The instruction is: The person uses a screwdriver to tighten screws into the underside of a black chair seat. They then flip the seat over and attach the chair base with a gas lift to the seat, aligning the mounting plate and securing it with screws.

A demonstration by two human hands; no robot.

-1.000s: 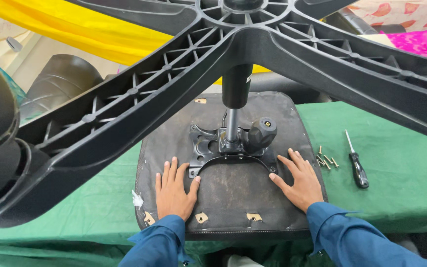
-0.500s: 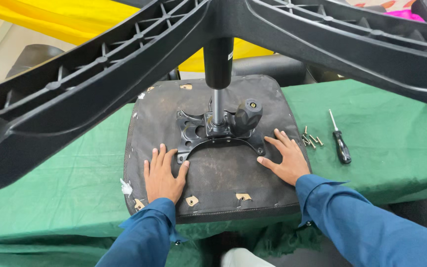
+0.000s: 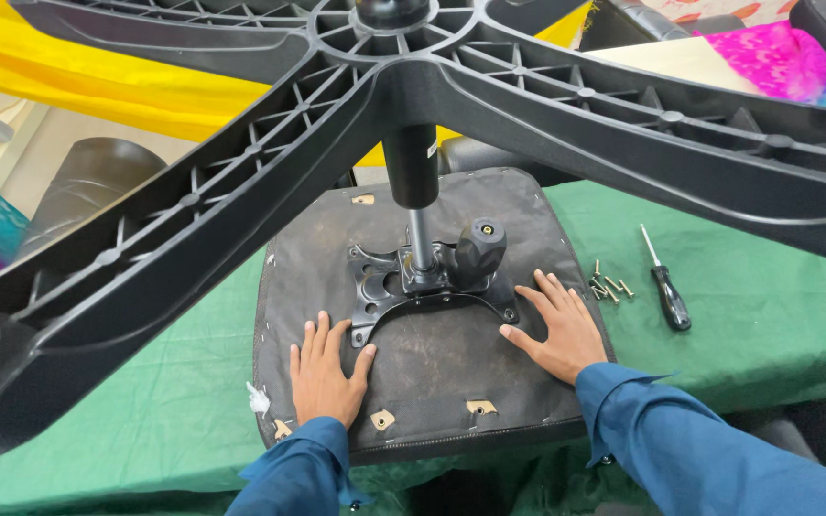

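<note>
Far left of both hands, a dark rounded chair part point(image 3: 88, 186) lay past the table edge, w/ a yellow cloth point(image 3: 97, 81) behind it. A black five-arm chair base point(image 3: 241, 191) loomed overhead, close to the camera, its ribbed underside facing up — prob. because the whole chair sat upside down on the table point(image 3: 145, 420), covered in green cloth.

The left hand point(image 3: 327, 368) lay flat, fingers spread wide, palm down on the seat underside point(image 3: 432, 354), holding nothing; it looked to be pressing so the seat wouldn't rock under the tall column. Just left of that hand's wrist, a white scrap point(image 3: 257, 399) stuck out at the seat edge. Near both wrists, small tan patches point(image 3: 382, 419) showed in the black fabric along the near edge — no printed label readable.

Between the hands and a bit beyond them, the black metal mounting plate point(image 3: 384, 287) sat screwed to the seat, the gas cylinder point(image 3: 411, 177) rising from its centre into the base hub. A black knob point(image 3: 480, 247) stuck out beside it.

The right hand point(image 3: 554, 325) was also flat and open, fingers splayed, its fingertips just beside the plate's right corner, gripping nothing.

Right of that hand — loose screws point(image 3: 609, 285) in a small cluster on the table, then a black-handled screwdriver point(image 3: 663, 287), parked within reach. Far right, a pink patterned cloth point(image 3: 767, 57).
</note>
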